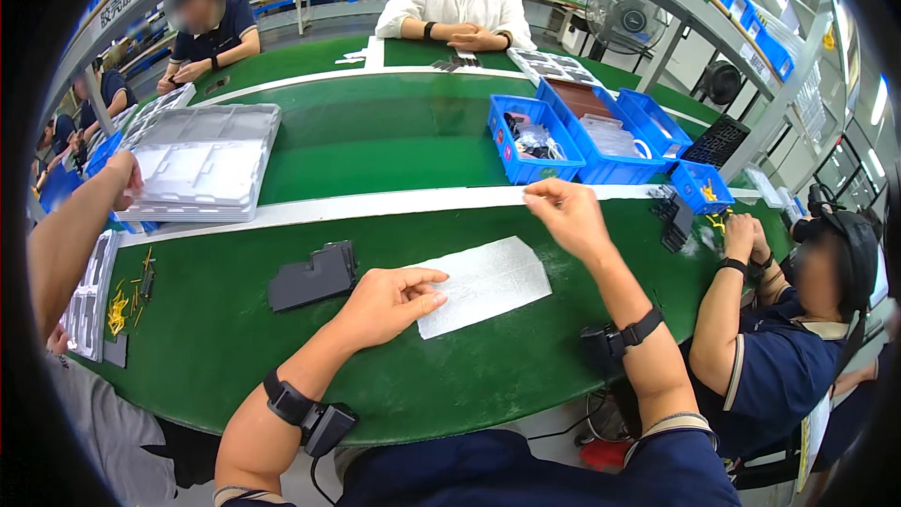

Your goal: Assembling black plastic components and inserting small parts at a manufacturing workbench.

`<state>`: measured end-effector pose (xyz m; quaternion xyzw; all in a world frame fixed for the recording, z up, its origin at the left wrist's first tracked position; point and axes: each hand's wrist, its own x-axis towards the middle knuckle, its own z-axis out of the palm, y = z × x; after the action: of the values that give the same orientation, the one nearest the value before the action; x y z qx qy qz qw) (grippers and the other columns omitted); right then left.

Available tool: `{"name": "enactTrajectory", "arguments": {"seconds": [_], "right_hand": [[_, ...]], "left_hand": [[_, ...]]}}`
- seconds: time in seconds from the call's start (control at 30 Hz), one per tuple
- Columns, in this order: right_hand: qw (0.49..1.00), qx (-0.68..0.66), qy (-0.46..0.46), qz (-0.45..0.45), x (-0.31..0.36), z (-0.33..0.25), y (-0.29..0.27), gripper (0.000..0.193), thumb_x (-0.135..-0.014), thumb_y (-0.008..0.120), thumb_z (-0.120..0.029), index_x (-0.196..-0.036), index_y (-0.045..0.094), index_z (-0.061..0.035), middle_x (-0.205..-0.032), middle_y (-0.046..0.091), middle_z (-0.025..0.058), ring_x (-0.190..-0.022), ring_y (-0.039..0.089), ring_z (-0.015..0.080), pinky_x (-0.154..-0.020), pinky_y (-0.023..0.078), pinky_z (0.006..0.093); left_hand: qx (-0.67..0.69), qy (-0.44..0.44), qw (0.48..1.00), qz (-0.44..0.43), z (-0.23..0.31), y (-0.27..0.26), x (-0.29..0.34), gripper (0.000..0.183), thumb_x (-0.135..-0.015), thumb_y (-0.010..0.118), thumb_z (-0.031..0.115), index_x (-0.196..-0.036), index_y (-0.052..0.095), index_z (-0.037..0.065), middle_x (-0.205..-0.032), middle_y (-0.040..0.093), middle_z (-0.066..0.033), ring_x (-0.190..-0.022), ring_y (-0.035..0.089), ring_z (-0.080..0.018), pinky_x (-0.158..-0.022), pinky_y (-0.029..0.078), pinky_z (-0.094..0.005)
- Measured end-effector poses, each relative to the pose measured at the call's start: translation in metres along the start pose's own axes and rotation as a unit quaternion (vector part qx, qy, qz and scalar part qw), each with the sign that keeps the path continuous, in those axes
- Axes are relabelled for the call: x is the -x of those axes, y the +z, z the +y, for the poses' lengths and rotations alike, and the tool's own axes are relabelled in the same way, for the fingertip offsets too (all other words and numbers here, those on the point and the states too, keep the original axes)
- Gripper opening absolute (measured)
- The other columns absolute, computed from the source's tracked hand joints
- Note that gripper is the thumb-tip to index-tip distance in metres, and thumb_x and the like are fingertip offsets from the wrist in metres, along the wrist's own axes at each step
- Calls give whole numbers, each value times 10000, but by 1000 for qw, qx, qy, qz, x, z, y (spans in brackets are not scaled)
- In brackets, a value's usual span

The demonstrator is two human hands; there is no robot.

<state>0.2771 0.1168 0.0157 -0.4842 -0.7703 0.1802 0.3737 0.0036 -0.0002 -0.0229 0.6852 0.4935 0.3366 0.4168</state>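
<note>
My left hand (389, 302) rests flat on the green table, its fingertips pressing the left edge of a white foam sheet (483, 284). My right hand (565, 214) hovers above the sheet's far right corner, thumb and fingers pinched together; whether something thin is between them I cannot tell. A dark grey plastic part (313, 275) lies just left of my left hand. Both wrists carry black bands with small devices.
A stack of clear plastic trays (206, 161) sits far left, touched by a neighbour's hand (124, 176). Blue bins (535, 141) stand behind the white belt stripe. A person at right (798, 319) handles small yellow parts (715, 219). Two people sit across the table.
</note>
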Motion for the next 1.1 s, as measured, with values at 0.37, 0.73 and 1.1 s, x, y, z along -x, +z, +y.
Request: {"name": "enactTrajectory", "arguments": {"seconds": [0.37, 0.73, 1.1], "right_hand": [[882, 395, 144, 212, -19, 198, -170, 336, -854, 669, -370, -907, 745, -47, -902, 721, 174, -890, 689, 374, -832, 527, 455], [882, 313, 319, 151, 8, 310, -239, 624, -884, 550, -587, -944, 732, 7, -937, 687, 277, -980, 662, 405, -885, 487, 437], [911, -36, 391, 127, 17, 287, -233, 556, -836, 724, -475, -1070, 688, 27, -975, 686, 93, -830, 682, 242, -656, 556, 382]], "left_hand": [[-18, -14, 1000, 8, 0, 2, -1, 311, -871, 717, 181, -1155, 704, 54, -841, 709, -46, -665, 541, -44, -622, 471, -217], [-25, -42, 999, 13, 4, 4, -2, 287, -850, 710, 187, -1116, 724, 80, -852, 716, -79, -659, 595, -113, -638, 502, -262], [-58, -1, 998, 26, 0, 6, -5, 256, -849, 718, 195, -1065, 734, 58, -822, 707, -72, -677, 612, -120, -640, 500, -258]]}}
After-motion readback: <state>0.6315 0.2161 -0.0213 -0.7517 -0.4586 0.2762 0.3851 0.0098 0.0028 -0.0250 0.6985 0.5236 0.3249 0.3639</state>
